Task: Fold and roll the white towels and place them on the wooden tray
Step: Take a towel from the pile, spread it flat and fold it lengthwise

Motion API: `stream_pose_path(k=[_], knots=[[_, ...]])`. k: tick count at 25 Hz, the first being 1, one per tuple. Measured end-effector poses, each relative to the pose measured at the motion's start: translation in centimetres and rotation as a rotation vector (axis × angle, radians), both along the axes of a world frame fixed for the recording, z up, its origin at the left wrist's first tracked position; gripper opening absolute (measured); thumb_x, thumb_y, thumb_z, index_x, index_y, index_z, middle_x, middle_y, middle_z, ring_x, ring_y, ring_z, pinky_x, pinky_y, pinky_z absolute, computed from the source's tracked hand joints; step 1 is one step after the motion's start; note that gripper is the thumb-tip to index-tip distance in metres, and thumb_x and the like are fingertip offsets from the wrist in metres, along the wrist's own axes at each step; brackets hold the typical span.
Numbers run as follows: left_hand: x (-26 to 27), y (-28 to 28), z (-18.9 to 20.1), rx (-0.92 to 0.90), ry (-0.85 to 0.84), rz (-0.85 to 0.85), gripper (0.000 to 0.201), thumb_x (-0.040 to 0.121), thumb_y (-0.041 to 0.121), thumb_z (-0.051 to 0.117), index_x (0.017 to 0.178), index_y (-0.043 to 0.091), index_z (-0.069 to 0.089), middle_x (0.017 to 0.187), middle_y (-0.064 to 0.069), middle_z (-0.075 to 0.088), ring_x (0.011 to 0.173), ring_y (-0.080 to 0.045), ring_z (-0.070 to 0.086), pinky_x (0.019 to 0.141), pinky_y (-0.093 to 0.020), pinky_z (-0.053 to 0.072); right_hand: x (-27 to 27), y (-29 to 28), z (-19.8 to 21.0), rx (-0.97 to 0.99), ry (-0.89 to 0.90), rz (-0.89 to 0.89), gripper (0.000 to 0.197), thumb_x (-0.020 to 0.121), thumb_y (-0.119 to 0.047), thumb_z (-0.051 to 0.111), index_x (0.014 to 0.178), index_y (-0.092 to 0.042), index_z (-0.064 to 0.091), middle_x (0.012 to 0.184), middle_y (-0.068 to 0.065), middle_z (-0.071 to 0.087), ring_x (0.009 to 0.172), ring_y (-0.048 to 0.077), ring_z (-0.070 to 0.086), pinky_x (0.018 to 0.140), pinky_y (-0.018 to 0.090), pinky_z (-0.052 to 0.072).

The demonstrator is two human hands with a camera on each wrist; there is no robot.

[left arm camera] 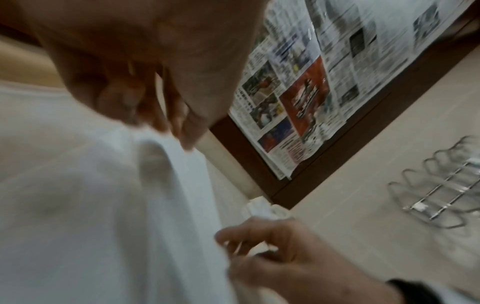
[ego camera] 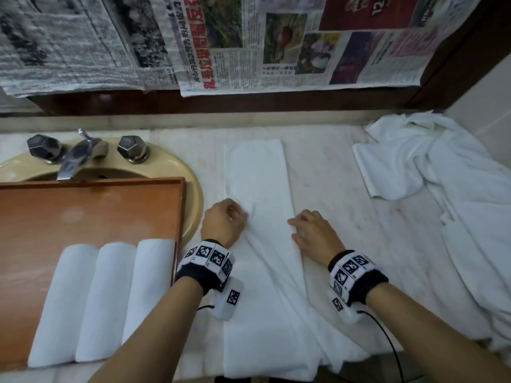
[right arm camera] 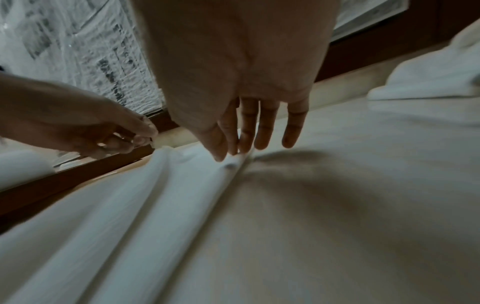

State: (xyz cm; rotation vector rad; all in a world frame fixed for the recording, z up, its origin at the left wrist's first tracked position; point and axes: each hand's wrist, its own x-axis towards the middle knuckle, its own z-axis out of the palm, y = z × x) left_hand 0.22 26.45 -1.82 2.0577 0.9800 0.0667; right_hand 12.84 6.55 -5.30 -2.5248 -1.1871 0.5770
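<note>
On bench: folded white towel [ego camera: 260, 205] lying lengthwise between hands; left hand [ego camera: 225, 222] pinches its left edge, right hand [ego camera: 312, 233], fingers straight, presses its right edge.

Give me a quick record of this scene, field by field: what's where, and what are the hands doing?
place: marble counter beside a sink
tray: wooden tray over the sink
finished: three rolled towels side by side on the tray
in progress: long folded towel lying flat
left hand: pinches the towel's left edge
right hand: fingers straight, on the right edge
waiting: crumpled towel pile, far right
</note>
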Motion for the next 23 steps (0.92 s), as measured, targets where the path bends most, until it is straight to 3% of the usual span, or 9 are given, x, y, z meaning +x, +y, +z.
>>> stream_pose_path(k=[2, 5, 7, 10, 12, 14, 16, 20, 23], knots=[[-1.3, -2.4, 0.5, -0.132, 0.105, -0.334, 0.001, 0.081, 0.026, 0.07, 0.082, 0.026, 0.07, 0.073, 0.009, 0.069, 0.075, -0.011, 0.065, 0.069, -0.025, 0.052, -1.1, -1.6, 0.2, -0.094, 0.021, -0.025, 0.052, 0.09, -0.031, 0.061, 0.14, -0.023, 0.048, 0.133, -0.003, 0.049, 0.125, 0.022, 0.042, 0.101, 0.041, 0.036], [-2.5, -6.4, -0.3, -0.159, 0.303, -0.66, 0.016, 0.079, 0.025, 0.068, 0.092, 0.034, 0.067, 0.081, 0.01, 0.07, 0.083, -0.012, 0.066, 0.08, -0.03, 0.054, -2.3, -3.0, 0.6, -0.293, -0.017, 0.082, 0.08, 0.085, -0.049, 0.063, 0.151, -0.026, 0.024, 0.156, -0.007, 0.02, 0.142, 0.02, 0.018, 0.114, 0.054, 0.016], [-3.1, -8.6, -1.3, -0.067, 0.319, -0.686, 0.02, 0.08, 0.024, 0.062, 0.096, 0.034, 0.067, 0.089, 0.006, 0.069, 0.087, -0.017, 0.065, 0.082, -0.035, 0.055, -2.9, -3.3, 0.8, -0.369, -0.016, 0.12, 0.09, 0.084, -0.051, 0.063, 0.154, -0.025, 0.013, 0.159, -0.007, 0.006, 0.146, 0.019, 0.005, 0.113, 0.063, 0.007], [-4.6, -8.5, -2.0, -0.045, 0.332, -0.665, 0.019, 0.081, 0.023, 0.059, 0.094, 0.034, 0.067, 0.088, 0.007, 0.069, 0.088, -0.018, 0.064, 0.085, -0.037, 0.054, -3.1, -3.3, 0.8, -0.364, -0.006, 0.094, 0.089, 0.086, -0.045, 0.065, 0.154, -0.024, 0.011, 0.16, -0.006, 0.002, 0.147, 0.019, 0.003, 0.113, 0.064, 0.003], [-6.1, -7.4, -2.1, -0.061, 0.398, -0.645, 0.017, 0.079, 0.022, 0.063, 0.092, 0.034, 0.065, 0.083, 0.01, 0.069, 0.088, -0.014, 0.064, 0.087, -0.035, 0.053, -3.9, -3.3, 0.6, -0.275, -0.037, 0.08, 0.077, 0.086, -0.034, 0.067, 0.15, -0.024, 0.024, 0.156, -0.003, 0.016, 0.143, 0.022, 0.015, 0.114, 0.057, 0.011], [-7.3, -7.8, -1.5, -0.07, 0.391, -0.664, 0.025, 0.077, 0.018, 0.063, 0.096, 0.033, 0.067, 0.081, 0.011, 0.07, 0.085, -0.01, 0.064, 0.087, -0.031, 0.053, -5.1, -3.6, 0.2, -0.133, -0.119, 0.127, 0.052, 0.087, -0.02, 0.065, 0.135, -0.023, 0.045, 0.138, -0.003, 0.04, 0.129, 0.023, 0.037, 0.106, 0.043, 0.025], [-7.4, -10.1, -0.7, -0.101, 0.317, -0.72, 0.031, 0.074, 0.016, 0.062, 0.101, 0.032, 0.068, 0.078, 0.009, 0.071, 0.081, -0.007, 0.065, 0.082, -0.026, 0.053, -6.3, -4.4, -0.1, -0.072, -0.141, 0.133, 0.041, 0.091, -0.017, 0.059, 0.13, -0.024, 0.051, 0.131, -0.005, 0.048, 0.125, 0.021, 0.042, 0.106, 0.041, 0.026], [-9.2, -14.2, -0.6, -0.197, 0.234, -0.743, 0.021, 0.079, 0.014, 0.06, 0.095, 0.024, 0.069, 0.074, 0.004, 0.072, 0.053, 0.006, 0.056, 0.055, -0.008, 0.041, -6.5, -6.6, 0.6, -0.262, -0.036, 0.202, 0.07, 0.09, -0.04, 0.059, 0.151, -0.028, 0.025, 0.155, -0.008, 0.02, 0.144, 0.014, 0.015, 0.113, 0.063, 0.009], [-12.1, -13.6, -1.2, -0.23, 0.281, -0.609, 0.02, 0.081, 0.015, 0.061, 0.098, 0.024, 0.068, 0.076, 0.001, 0.072, 0.048, 0.006, 0.052, 0.05, -0.006, 0.038, -6.0, -7.1, 1.0, -0.367, 0.0, 0.29, 0.095, 0.082, -0.051, 0.066, 0.155, -0.029, 0.008, 0.161, -0.01, -0.001, 0.147, 0.011, -0.003, 0.11, 0.07, 0.004]])
